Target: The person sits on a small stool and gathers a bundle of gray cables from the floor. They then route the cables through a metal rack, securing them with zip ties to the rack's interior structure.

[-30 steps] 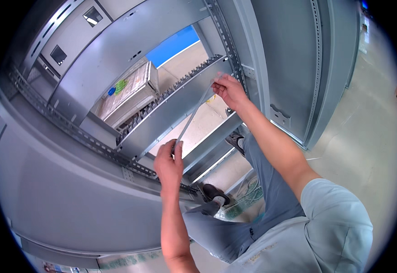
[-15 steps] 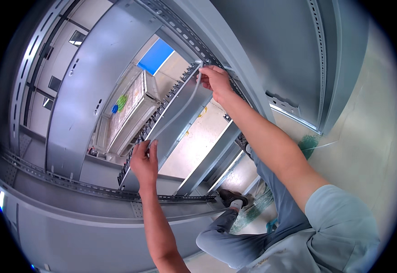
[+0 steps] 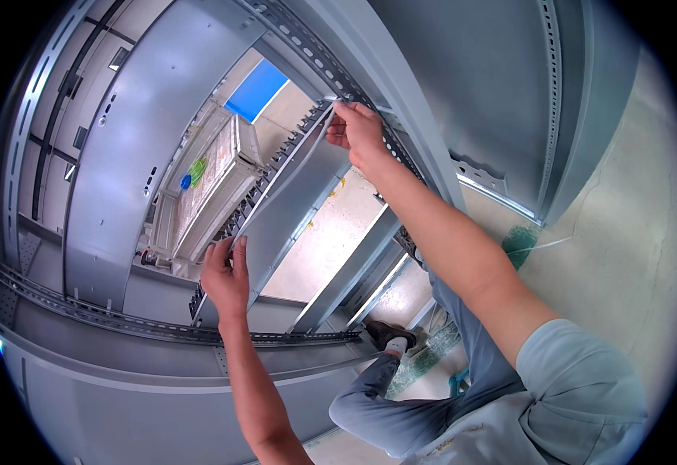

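Note:
A thin grey flexible strip [image 3: 301, 164] runs between my two hands along the edge of a grey metal crossbar [image 3: 305, 200]. My right hand [image 3: 360, 133] pinches its far end, near where the crossbar meets the perforated upright. Lower down, my left hand [image 3: 226, 280] is closed at the strip's near end, thumb and fingers around it. A row of black toothed pieces [image 3: 255, 194] lines the crossbar's far-left edge beside the strip. My fingers partly hide both strip ends.
Grey perforated rails [image 3: 129, 316] and a wide panel [image 3: 121, 178] frame the cabinet around my hands. Through the opening show a pale crate [image 3: 226, 163] and a blue panel [image 3: 256, 89]. A large grey door [image 3: 478, 85] stands at right. My shoe [image 3: 391, 336] is below the frame.
My left hand has shifted slightly left along the crossbar. The strip, which curved down loosely from my right hand, now runs straighter and closer to the crossbar's edge. The view has shifted a little.

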`<action>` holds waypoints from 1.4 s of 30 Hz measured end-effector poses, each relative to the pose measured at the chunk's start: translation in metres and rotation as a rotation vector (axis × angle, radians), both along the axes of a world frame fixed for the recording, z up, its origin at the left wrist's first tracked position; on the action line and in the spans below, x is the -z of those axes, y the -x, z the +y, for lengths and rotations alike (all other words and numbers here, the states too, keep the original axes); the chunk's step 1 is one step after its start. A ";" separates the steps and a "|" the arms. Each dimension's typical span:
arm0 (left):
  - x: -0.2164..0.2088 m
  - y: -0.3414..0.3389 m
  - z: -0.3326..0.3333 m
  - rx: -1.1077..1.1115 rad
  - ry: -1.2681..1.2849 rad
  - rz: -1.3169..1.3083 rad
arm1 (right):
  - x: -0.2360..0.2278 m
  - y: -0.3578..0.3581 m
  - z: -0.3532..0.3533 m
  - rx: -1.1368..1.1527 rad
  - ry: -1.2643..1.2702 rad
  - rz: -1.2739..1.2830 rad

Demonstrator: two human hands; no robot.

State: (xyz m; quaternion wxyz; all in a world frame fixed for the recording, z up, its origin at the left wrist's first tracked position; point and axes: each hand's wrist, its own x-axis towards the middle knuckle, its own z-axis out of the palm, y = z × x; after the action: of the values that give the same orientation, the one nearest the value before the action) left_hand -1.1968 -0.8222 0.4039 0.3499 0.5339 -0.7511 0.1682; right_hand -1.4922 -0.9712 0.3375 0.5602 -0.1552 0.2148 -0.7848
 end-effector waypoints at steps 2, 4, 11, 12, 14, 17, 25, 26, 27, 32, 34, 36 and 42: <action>0.000 -0.001 -0.001 0.000 -0.006 -0.004 | 0.002 0.003 -0.003 -0.009 0.009 0.021; 0.000 0.000 -0.003 0.002 -0.019 -0.002 | 0.004 0.006 -0.006 -0.032 0.014 0.025; 0.000 -0.013 -0.019 -0.055 -0.009 -0.097 | 0.009 0.019 -0.014 -0.173 0.046 -0.001; 0.000 -0.015 -0.021 -0.073 -0.028 -0.106 | 0.010 0.019 -0.014 -0.179 0.052 -0.005; 0.002 -0.018 -0.026 -0.046 0.026 -0.155 | 0.012 0.020 -0.017 -0.189 0.065 -0.012; 0.011 -0.026 -0.038 0.056 0.137 -0.168 | 0.015 0.024 -0.021 -0.231 0.108 -0.007; 0.023 -0.037 -0.042 0.031 -0.192 0.236 | 0.007 0.027 -0.026 -0.219 0.020 -0.053; 0.023 -0.036 -0.041 0.034 -0.183 0.233 | 0.005 0.025 -0.024 -0.203 -0.003 -0.048; 0.027 -0.039 -0.043 0.059 -0.157 0.246 | 0.003 0.022 -0.021 -0.179 -0.007 -0.042; 0.022 -0.027 -0.039 0.017 -0.217 0.283 | 0.006 0.024 -0.018 -0.180 0.027 -0.058; 0.022 -0.025 -0.037 0.058 -0.187 0.284 | 0.006 0.031 -0.022 -0.222 0.056 -0.072; 0.018 -0.025 -0.032 0.061 -0.221 0.309 | 0.009 0.030 -0.020 -0.240 0.067 -0.069; 0.022 -0.052 -0.005 0.081 0.034 0.030 | 0.015 0.010 -0.031 -0.169 0.077 0.011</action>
State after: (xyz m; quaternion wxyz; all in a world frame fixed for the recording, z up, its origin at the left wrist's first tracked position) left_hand -1.1447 -0.8276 0.3814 0.3767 0.4996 -0.7638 0.1583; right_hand -1.5025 -1.0025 0.3229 0.6169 -0.1985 0.1735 -0.7416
